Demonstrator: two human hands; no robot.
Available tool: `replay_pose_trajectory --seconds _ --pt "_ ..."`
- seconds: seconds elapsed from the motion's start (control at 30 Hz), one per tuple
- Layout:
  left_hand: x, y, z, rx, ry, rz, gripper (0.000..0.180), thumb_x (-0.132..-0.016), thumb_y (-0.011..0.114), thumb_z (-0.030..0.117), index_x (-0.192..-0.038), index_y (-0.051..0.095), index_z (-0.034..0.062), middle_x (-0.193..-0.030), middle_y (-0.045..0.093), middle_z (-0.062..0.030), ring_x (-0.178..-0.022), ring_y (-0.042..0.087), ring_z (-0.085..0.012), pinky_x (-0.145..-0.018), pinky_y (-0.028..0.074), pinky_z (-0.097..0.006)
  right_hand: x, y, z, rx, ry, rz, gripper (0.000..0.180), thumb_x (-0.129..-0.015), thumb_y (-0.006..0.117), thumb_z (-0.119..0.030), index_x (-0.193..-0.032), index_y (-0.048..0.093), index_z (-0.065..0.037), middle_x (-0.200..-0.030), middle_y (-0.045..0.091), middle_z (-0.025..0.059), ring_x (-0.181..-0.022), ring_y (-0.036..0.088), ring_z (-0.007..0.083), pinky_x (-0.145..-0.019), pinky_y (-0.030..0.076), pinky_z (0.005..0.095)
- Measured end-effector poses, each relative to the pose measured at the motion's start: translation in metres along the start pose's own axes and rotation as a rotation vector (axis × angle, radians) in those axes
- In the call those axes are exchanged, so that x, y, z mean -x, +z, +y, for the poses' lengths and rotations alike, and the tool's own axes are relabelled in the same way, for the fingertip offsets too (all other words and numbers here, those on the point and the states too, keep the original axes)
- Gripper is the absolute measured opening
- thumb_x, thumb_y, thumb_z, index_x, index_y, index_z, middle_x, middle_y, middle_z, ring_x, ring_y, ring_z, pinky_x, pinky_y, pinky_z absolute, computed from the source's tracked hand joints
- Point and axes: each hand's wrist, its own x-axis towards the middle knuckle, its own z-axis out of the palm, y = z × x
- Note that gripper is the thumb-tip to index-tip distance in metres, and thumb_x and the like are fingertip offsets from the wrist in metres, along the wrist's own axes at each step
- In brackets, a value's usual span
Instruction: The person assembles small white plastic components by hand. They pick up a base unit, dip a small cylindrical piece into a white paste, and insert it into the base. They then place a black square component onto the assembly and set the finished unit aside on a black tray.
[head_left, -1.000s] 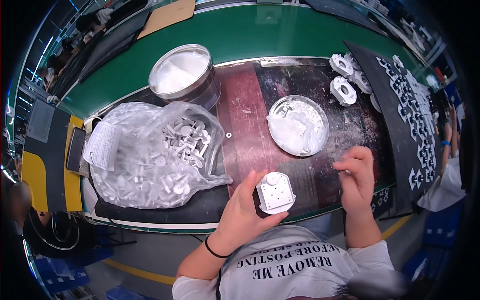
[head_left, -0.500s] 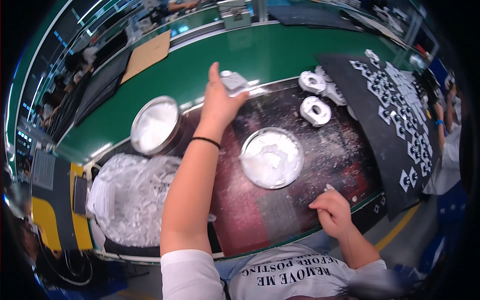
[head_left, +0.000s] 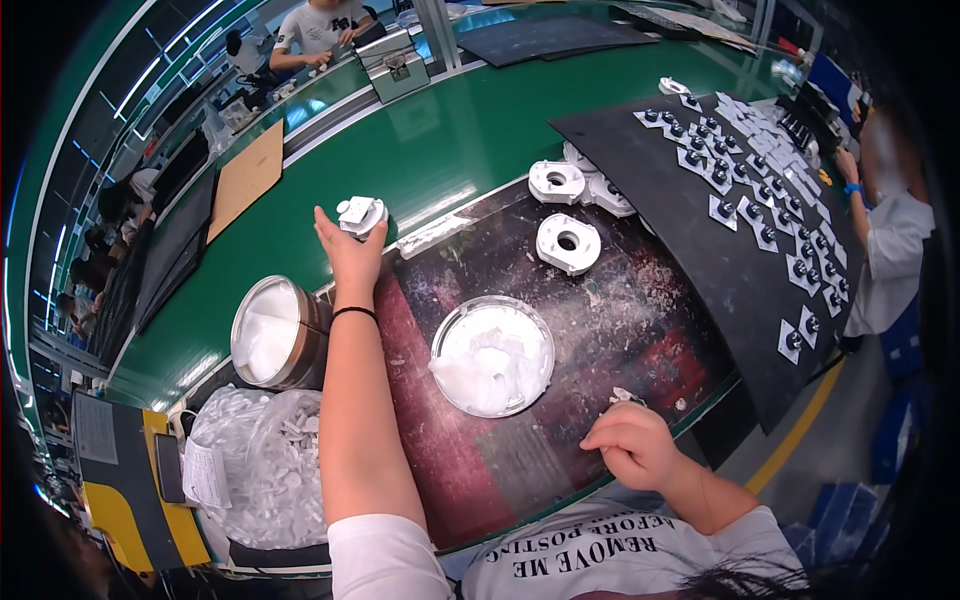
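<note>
My left hand point(head_left: 347, 247) is stretched far out over the green conveyor belt point(head_left: 470, 140), with its fingers around a small white plastic part point(head_left: 360, 214) that rests on the belt. A black band circles that wrist. My right hand point(head_left: 632, 447) lies curled on the near edge of the dark, scuffed work mat point(head_left: 600, 330), with a few small white bits just beyond its fingers; nothing shows inside it. Between the two hands stands a round clear dish point(head_left: 492, 354) of white paste.
Three white ring-shaped housings point(head_left: 567, 243) lie at the mat's far side. A black sheet point(head_left: 740, 190) with several small parts runs along the right. A metal tin point(head_left: 272, 332) and a clear bag of white parts point(head_left: 262, 470) sit left. Other people work at the right and far back.
My left hand carried the white part from in front of my chest out to the green belt, where the part now rests. My right hand slid back to the mat's near edge.
</note>
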Motion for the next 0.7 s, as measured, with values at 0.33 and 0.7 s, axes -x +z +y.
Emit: replay_pose_trajectory --seconds 0.33,0.7 --pt "0.067 0.003 0.182 0.030 0.571 -0.746 0.064 -0.070 0.073 0.036 -0.122 0.053 0.0038 -0.120 0.055 -0.0160 -0.113 0.052 -0.0309 -0.094 0.044 -0.039 0.001 -0.001 0.001 0.008 -0.012 0.029 0.024 -0.067 0.056 0.008 -0.085 0.066 -0.003 -0.081 0.061 0.0094 -0.067 0.057 0.0250 -0.060 0.045 0.0332" --pt "0.089 -0.020 0.209 0.347 0.355 -0.793 0.061 -0.076 0.070 0.031 -0.127 0.049 0.0036 -0.115 0.052 -0.0217 -0.102 0.056 -0.0305 -0.089 0.046 -0.036 0.000 -0.001 -0.002 0.012 -0.012 0.070 0.026 -0.065 0.053 0.008 -0.084 0.066 -0.004 -0.080 0.061 0.0088 -0.067 0.057 0.0244 -0.061 0.046 0.0331"
